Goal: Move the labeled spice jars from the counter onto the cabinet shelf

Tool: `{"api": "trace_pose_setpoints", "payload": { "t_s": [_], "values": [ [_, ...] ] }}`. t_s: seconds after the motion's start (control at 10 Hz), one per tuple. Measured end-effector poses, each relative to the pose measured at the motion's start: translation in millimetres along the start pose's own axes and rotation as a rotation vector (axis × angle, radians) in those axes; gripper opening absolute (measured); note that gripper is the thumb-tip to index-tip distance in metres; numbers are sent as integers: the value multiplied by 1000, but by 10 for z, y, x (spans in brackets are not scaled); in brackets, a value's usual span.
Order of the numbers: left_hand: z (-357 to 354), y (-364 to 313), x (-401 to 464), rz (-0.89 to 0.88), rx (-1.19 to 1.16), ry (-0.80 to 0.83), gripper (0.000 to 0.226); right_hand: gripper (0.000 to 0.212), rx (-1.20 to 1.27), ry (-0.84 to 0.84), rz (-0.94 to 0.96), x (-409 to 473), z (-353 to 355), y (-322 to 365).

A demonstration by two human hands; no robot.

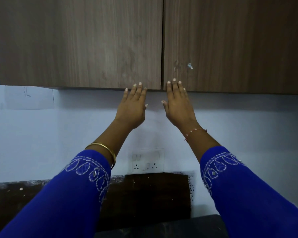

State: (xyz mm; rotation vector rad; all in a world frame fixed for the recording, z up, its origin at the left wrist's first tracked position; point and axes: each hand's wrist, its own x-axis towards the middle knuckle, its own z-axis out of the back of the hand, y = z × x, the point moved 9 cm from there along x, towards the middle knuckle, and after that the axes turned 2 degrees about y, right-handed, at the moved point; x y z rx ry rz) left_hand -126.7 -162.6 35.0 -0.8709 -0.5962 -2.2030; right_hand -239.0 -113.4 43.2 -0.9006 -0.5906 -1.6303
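Note:
A wall cabinet with two brown wood-grain doors fills the top of the view, and both doors are closed. My left hand (132,105) is raised with straight fingers, its fingertips at the bottom edge of the left door (79,45). Beside it, my right hand (176,102) reaches up the same way, fingertips on the lower corner of the right door (234,43). The two hands flank the seam between the doors. Neither hand holds anything. No spice jars show in this view, and the shelf is hidden behind the doors.
A pale blue wall runs below the cabinet. A white socket and switch plate (147,162) sits on it between my forearms. Underneath lie a dark backsplash panel (153,191) and a dark speckled counter edge (15,188).

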Motion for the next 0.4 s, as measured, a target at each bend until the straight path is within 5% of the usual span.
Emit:
{"api": "trace_pose_setpoints", "payload": {
  "t_s": [0.4],
  "values": [
    [95, -33, -266, -41, -120, -62, 55, 64, -54, 36, -6, -317, 91, 86]
  ]
}}
